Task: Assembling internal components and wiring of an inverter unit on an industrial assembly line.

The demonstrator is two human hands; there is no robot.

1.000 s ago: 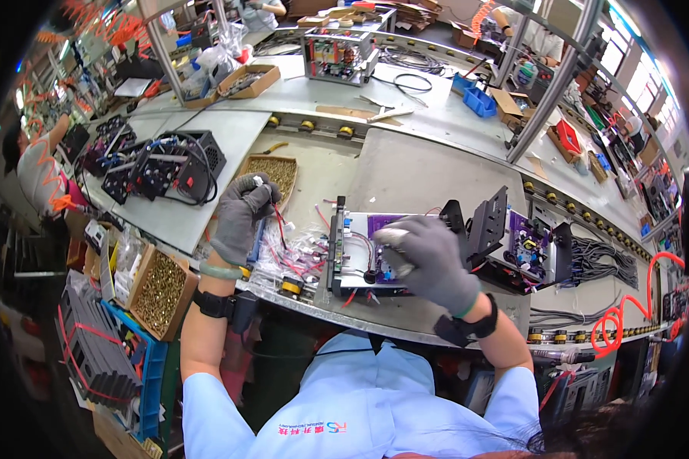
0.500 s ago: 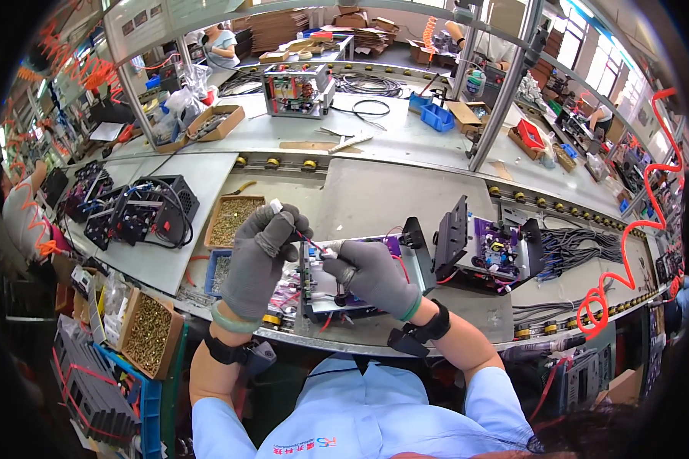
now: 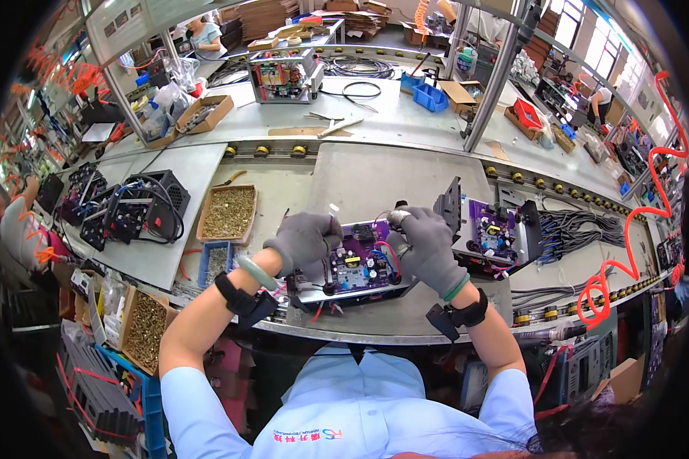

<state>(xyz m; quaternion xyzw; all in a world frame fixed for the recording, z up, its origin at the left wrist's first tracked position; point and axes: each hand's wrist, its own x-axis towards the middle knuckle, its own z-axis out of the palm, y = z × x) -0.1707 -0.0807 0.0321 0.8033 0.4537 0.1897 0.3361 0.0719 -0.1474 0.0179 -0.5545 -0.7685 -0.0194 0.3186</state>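
An open-topped electronic unit with a purple circuit board [image 3: 360,264] lies in front of me, with a red wire looping over its right side. Over its left end my left hand [image 3: 305,241], in a grey glove, is closed with the fingertips together. Thin dark wires [image 3: 327,274] run down from under these fingers, and a short wire end [image 3: 287,215] pokes up behind the hand. My right hand [image 3: 430,252], gloved too, wraps round the unit's right end. A black panel tip [image 3: 400,204] shows above its fingers; the hand hides the rest.
A second open unit [image 3: 490,229] stands to the right beside a bundle of grey cables [image 3: 582,237]. At left are a box of brass screws [image 3: 230,213], a blue bin [image 3: 215,264] and black assemblies [image 3: 142,210]. A red coiled hose [image 3: 628,260] hangs at right.
My hands have moved apart from their close position above the unit: the left down to its left end, the right to its right end. The circuit board between them is now uncovered.
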